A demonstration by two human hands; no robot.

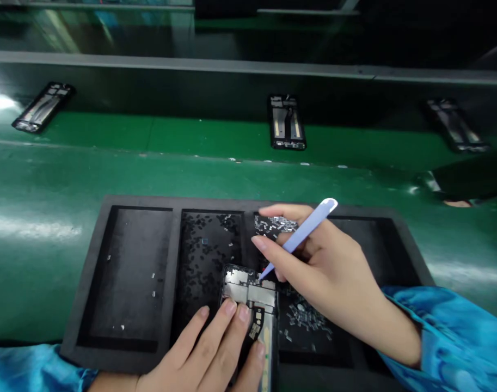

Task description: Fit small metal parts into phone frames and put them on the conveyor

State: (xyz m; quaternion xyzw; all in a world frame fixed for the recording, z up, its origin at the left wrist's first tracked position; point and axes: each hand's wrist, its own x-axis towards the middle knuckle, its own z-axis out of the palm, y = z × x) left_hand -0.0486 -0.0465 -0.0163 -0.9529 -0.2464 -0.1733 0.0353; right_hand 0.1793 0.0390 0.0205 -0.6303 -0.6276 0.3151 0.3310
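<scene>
My left hand (215,348) lies over an opened phone (261,296), its fingers pressing on the metal shields and holding it against the tray. The phone's inside faces up, showing a dark flex cable and a silvery frame; its lower end runs out of view. Between the thumb and fingers of my right hand (325,267) is a pair of lavender-blue tweezers (303,234). Their narrow tip points down at the phone's top edge, beside the shields; whether it touches cannot be made out. Below both hands is a black compartment tray (177,272).
Small dark pieces (203,239) and shiny metal bits (307,318) lie scattered in the tray's compartments. On the green bench beyond rest another opened phone at left (44,109), one at centre (287,122) and one at right (456,125). A dark sleeve (472,177) reaches in at right.
</scene>
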